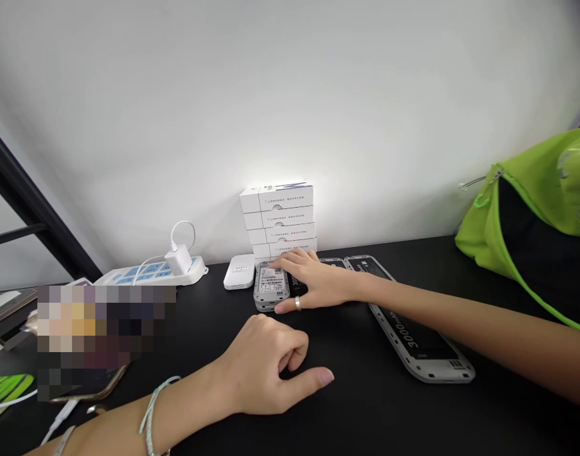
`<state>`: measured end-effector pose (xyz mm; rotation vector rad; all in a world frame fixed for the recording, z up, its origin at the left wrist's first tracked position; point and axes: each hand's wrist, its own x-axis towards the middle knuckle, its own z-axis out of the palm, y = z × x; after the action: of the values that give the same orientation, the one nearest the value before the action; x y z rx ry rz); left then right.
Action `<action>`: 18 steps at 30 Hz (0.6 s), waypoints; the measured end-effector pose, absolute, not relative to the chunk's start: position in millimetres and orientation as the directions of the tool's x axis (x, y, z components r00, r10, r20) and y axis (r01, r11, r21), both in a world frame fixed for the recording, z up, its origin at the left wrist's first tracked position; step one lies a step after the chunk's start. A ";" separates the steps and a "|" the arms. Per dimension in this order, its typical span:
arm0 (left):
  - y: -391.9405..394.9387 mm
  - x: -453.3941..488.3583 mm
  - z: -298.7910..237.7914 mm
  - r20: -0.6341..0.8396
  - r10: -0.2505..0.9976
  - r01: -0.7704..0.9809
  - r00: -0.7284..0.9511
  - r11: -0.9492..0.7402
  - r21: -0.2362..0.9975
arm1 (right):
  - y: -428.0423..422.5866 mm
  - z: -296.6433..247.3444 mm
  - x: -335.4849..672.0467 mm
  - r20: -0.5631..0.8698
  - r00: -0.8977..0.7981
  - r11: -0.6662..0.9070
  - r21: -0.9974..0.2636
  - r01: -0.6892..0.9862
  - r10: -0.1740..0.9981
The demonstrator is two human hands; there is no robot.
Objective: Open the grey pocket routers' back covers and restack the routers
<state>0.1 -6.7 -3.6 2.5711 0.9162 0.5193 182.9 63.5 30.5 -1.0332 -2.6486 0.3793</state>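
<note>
L hand (266, 361) loosely curled, resting on black table (351, 418), holding nothing. Big grey batt pack (416, 335) lies flat to the R, passing under R forearm. R hand (316, 282) spread, not gripping, fingers on small grey batt pack (271, 285). 1 more pack (332, 260) behind, mostly hidden. Further: 1 small white box (239, 271), power strip (150, 273) w/ 1 white charger (178, 259), stack of at least 4 white boxes (277, 218) by wall, 1 green bag (522, 215) far R.

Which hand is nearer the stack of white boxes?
Right: the right hand lies just in front of the stack of white boxes; the left hand is farther away, over the black tabletop.
</note>
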 end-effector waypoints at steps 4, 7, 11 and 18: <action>-5.9 -0.2 -4.6 0.220 0.650 0.518 0.727 -0.730 0.446 | 60.5 38.8 169.9 0.090 -0.650 0.639 -0.324 0.698 0.755; -6.1 -0.5 -6.3 0.246 0.639 0.501 0.729 -0.742 0.445 | 57.5 42.5 172.6 0.051 -0.632 0.603 -0.368 0.708 0.773; -7.9 -0.9 -8.9 0.294 0.641 0.488 0.709 -0.746 0.452 | 48.4 43.6 193.4 0.122 -0.574 0.562 -0.443 0.698 0.810; -7.8 -1.5 -9.5 0.423 0.648 0.457 0.633 -0.754 0.471 | -9.1 29.0 230.8 0.110 -0.453 0.446 -0.483 0.754 0.885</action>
<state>-1.5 -7.8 -9.5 2.5370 0.8874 0.8413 230.8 -9.1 29.0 -1.3945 -2.3554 0.5262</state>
